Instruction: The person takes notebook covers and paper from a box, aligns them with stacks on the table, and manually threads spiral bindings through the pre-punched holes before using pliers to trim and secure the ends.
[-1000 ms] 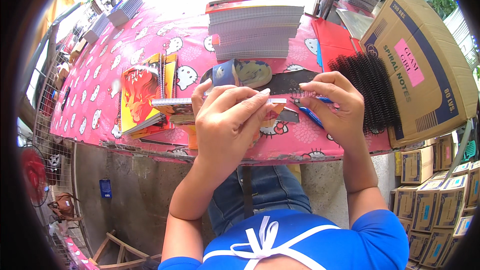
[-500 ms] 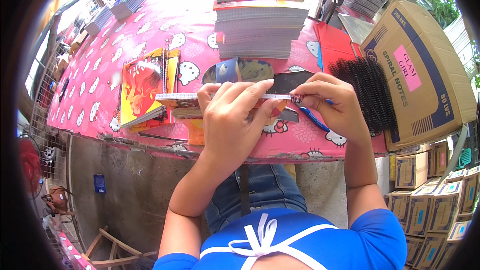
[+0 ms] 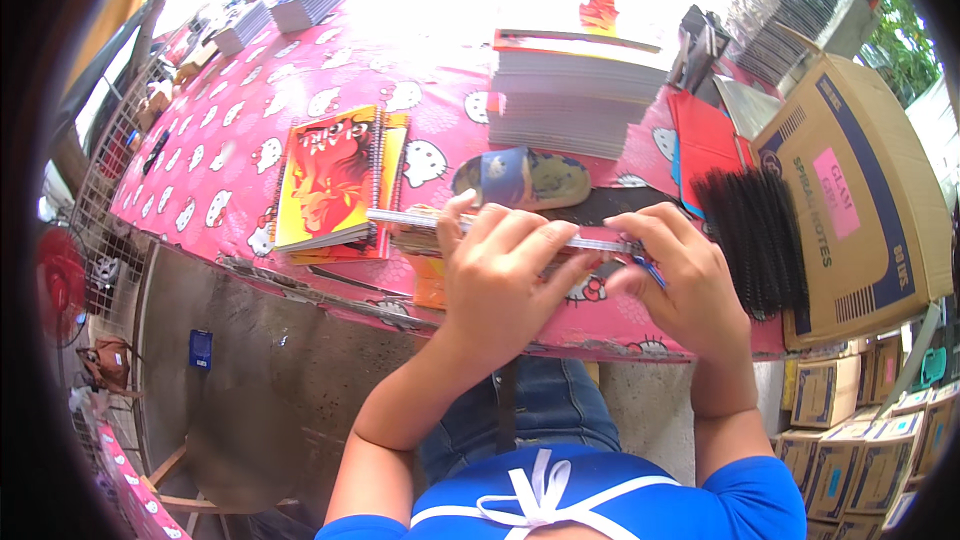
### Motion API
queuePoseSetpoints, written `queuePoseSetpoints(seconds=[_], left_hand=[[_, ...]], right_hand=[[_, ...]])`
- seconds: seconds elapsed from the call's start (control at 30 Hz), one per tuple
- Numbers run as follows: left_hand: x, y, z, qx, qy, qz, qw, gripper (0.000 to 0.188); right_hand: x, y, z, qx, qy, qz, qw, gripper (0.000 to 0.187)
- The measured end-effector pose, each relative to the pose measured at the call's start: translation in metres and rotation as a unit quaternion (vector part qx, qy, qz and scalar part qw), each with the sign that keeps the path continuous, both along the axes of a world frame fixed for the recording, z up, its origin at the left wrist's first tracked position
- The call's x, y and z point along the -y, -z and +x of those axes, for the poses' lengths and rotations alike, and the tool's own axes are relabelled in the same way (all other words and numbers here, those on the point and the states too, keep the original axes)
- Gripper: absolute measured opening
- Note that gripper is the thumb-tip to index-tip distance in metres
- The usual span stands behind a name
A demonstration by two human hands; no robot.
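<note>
Upright between my hands is a notebook (image 3: 400, 217), its spiral-bound edge facing up. My left hand (image 3: 500, 265) is closed around its middle, thumb on the near side and fingers over the top. My right hand (image 3: 685, 275) pinches the notebook's right end between thumb and fingers; the coil's tip there is hidden. Under the right hand a blue-handled tool (image 3: 652, 272) partly shows. Beyond the notebook lies a blue and olive slipper (image 3: 521, 178) on a dark flat piece. Left of my hands are stacked red and yellow spiral notebooks (image 3: 328, 180).
A tall stack of unbound notebooks (image 3: 565, 90) stands at the back. Black plastic coils (image 3: 750, 240) lean against a cardboard box (image 3: 870, 200) on the right, near red sheets (image 3: 705, 135). The pink table's front edge (image 3: 290, 285) runs below my hands.
The view has shifted, so the table's things sit lower and further right. My right hand has moved from the protruding coil end onto the notebook's end; my left hand keeps its grip.
</note>
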State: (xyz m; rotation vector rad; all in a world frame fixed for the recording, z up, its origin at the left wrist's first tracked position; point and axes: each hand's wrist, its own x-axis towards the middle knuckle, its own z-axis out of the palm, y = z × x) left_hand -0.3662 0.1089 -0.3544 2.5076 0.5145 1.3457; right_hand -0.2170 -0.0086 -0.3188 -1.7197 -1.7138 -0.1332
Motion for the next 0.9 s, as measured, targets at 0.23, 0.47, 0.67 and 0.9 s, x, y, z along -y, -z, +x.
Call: queuePoseSetpoints(seconds=[0.23, 0.47, 0.67, 0.9], left_hand=[[-0.002, 0.009, 0.001, 0.019, -0.001, 0.006, 1.0, 0.027], [0.0, 0.007, -0.003, 0.023, 0.007, -0.025, 0.999, 0.045], [-0.001, 0.009, -0.003, 0.029, 0.008, -0.004, 1.0, 0.042], [0.0, 0.011, -0.004, 0.05, 0.029, -0.001, 0.998, 0.022]], right_hand=[[-0.007, -0.005, -0.009, -0.011, 0.038, 0.015, 0.999, 0.024], [-0.006, 0.002, -0.023, -0.039, 0.085, 0.04, 0.995, 0.014], [-0.007, 0.001, -0.022, -0.024, 0.069, 0.085, 0.994, 0.025], [0.001, 0.007, -0.002, 0.02, -0.011, 0.023, 0.999, 0.023]])
